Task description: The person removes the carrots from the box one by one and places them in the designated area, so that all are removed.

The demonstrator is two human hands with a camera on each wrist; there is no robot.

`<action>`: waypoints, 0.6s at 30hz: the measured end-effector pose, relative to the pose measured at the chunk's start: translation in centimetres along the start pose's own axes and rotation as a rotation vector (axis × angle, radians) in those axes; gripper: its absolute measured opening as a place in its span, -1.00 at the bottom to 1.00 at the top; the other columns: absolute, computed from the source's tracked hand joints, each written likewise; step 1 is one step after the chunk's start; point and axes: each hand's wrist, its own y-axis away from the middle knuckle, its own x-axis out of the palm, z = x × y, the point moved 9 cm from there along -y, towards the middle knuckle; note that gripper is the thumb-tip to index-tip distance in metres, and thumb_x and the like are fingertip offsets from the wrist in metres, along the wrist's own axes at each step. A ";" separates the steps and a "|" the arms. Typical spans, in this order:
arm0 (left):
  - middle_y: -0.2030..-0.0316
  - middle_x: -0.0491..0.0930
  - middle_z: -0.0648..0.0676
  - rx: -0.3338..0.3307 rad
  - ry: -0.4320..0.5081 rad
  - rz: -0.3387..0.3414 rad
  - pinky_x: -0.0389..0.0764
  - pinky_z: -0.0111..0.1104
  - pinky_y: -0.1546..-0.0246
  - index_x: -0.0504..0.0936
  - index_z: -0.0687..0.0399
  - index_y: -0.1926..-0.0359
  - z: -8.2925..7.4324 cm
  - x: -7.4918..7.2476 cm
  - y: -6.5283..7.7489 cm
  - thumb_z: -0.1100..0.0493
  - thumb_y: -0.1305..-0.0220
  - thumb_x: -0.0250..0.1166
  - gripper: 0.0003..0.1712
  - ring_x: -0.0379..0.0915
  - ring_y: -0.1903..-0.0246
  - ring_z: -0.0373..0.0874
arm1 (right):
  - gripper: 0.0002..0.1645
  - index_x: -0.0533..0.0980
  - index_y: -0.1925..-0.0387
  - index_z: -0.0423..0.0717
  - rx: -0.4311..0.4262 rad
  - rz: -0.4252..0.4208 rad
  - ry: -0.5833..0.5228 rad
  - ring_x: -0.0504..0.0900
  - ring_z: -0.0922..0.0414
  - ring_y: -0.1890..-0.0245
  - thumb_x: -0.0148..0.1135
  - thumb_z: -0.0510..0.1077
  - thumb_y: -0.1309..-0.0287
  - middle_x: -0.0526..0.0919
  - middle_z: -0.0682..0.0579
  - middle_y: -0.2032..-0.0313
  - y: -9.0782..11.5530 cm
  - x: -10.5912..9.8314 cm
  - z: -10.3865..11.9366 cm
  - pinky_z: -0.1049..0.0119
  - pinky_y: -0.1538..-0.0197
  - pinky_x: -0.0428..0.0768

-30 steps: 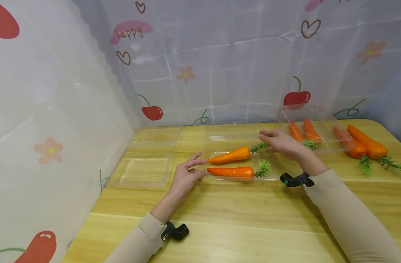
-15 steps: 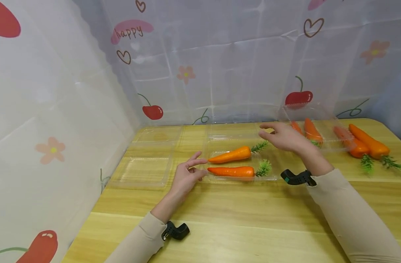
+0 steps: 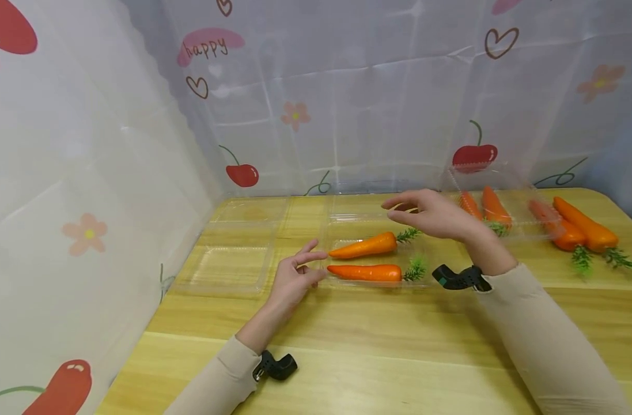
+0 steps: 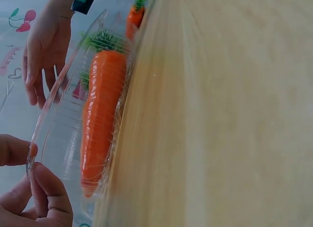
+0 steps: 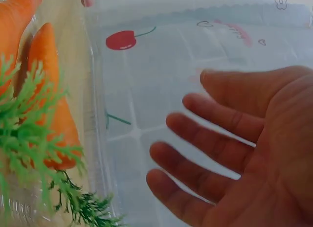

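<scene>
Two orange carrots with green tops, the far carrot (image 3: 364, 246) and the near carrot (image 3: 367, 272), lie side by side in a clear plastic clamshell box (image 4: 63, 124) whose lid is folded back. At the box's left edge my left hand (image 3: 291, 275) pinches the rim between thumb and fingers, as the left wrist view shows. Over the box's back right part is my right hand (image 3: 432, 216), fingers extended and slightly bent, holding nothing. The right wrist view has that palm (image 5: 264, 158) beside the carrots' green tops.
Left of the box stands another opened clear box (image 3: 224, 268) without carrots. At the back right, a third clear box (image 3: 518, 204) has carrots (image 3: 496, 208) in and behind it. Further right, a loose carrot (image 3: 587, 225) lies near the wooden table's (image 3: 378, 351) right edge.
My right hand has moved left from beside the carrot tops, over the back of the box toward its folded-back lid. The left hand stays at the rim, and the carrots have not moved.
</scene>
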 end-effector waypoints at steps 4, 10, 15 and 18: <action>-0.52 0.33 0.01 -0.001 0.003 0.012 0.51 -0.46 0.50 0.71 0.32 -0.11 0.1 0.0 0.1 0.40 -0.17 0.42 -0.57 0.25 0.68 -0.25 | -0.54 0.56 -0.31 0.01 -0.053 0.065 -0.041 0.63 -0.08 -0.20 0.16 0.05 -0.51 0.65 -0.08 -0.24 -0.9 1.0 0.5 -0.08 -0.20 0.62; -0.52 0.33 0.01 0.001 0.013 0.012 0.51 -0.47 0.50 0.72 0.30 -0.10 0.1 -0.2 0.5 0.42 -0.18 0.42 -0.58 0.25 0.68 -0.23 | -0.55 0.58 -0.27 -0.04 -0.105 0.175 -0.062 0.62 -0.10 -0.23 0.23 0.00 -0.47 0.65 -0.12 -0.25 -2.6 2.6 1.1 -0.10 -0.26 0.60; -0.52 0.34 -0.02 -0.010 0.010 0.013 0.55 -0.48 0.47 0.72 0.27 -0.11 0.2 -0.1 0.6 0.40 -0.18 0.42 -0.57 0.29 0.66 -0.24 | -0.53 0.58 -0.27 -0.10 -0.106 0.276 -0.096 0.59 -0.14 -0.28 0.30 -0.05 -0.41 0.60 -0.18 -0.28 -3.8 4.3 0.5 -0.07 -0.31 0.58; -0.52 0.32 0.01 -0.012 0.009 0.017 0.56 -0.48 0.46 0.72 0.29 -0.11 0.4 0.0 0.7 0.40 -0.18 0.42 -0.57 0.29 0.66 -0.23 | -0.49 0.56 -0.28 -0.16 -0.081 0.335 -0.122 0.57 -0.17 -0.30 0.34 -0.08 -0.37 0.58 -0.20 -0.30 -4.1 5.6 -0.1 -0.04 -0.31 0.58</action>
